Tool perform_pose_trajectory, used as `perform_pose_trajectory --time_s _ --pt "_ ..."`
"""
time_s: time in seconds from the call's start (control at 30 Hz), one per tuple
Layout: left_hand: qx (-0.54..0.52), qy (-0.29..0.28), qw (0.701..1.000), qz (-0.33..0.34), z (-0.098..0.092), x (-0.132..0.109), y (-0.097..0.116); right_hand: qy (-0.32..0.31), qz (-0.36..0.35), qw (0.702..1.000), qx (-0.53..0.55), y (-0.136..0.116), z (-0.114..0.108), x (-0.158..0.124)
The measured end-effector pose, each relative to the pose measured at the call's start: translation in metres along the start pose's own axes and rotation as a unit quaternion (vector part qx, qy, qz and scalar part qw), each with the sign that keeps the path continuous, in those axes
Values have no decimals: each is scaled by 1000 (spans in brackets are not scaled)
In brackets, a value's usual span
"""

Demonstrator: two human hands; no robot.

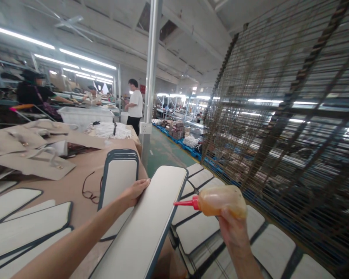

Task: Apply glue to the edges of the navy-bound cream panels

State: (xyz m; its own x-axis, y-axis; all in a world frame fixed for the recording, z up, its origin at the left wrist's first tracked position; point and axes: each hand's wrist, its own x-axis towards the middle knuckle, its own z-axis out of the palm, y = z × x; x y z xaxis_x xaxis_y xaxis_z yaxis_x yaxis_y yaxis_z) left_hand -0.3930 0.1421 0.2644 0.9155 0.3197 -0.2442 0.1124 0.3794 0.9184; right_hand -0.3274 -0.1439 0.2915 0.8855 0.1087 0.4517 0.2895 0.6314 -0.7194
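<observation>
My left hand [137, 190] is closed on the left edge of a long white panel [158, 205] with rounded corners and a dark blue rim, which it holds up at a tilt. In my right hand [234, 228] lies a squeeze bottle [221, 199] of amber liquid, on its side. Its red nozzle [186, 203] points left, the tip at the panel's right edge; whether it touches I cannot tell. Just behind my left hand is a stack of similar panels [120, 170] on the table.
Eyeglasses [90, 193] and beige bag pieces [43, 159] lie on the brown-covered table [75, 170]. More panels [197, 228] rest on a wire rack at right. A tall wire rack [267, 100] rises beyond it. A metal post [151, 77] stands ahead; other people [135, 102] are further back.
</observation>
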Motion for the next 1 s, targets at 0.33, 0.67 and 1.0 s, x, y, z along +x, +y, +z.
perform_pose_trajectory --time_s 0.33,0.67,1.0 --pt "18 32 999 -19 6 4 16 9 22 1000 -20 2 2 -8" --pt "18 43 999 -19 13 11 31 13 48 999 -1 1 0 -17" --pt "27 47 998 -27 12 24 38 40 84 996 0 0 -2 -26"
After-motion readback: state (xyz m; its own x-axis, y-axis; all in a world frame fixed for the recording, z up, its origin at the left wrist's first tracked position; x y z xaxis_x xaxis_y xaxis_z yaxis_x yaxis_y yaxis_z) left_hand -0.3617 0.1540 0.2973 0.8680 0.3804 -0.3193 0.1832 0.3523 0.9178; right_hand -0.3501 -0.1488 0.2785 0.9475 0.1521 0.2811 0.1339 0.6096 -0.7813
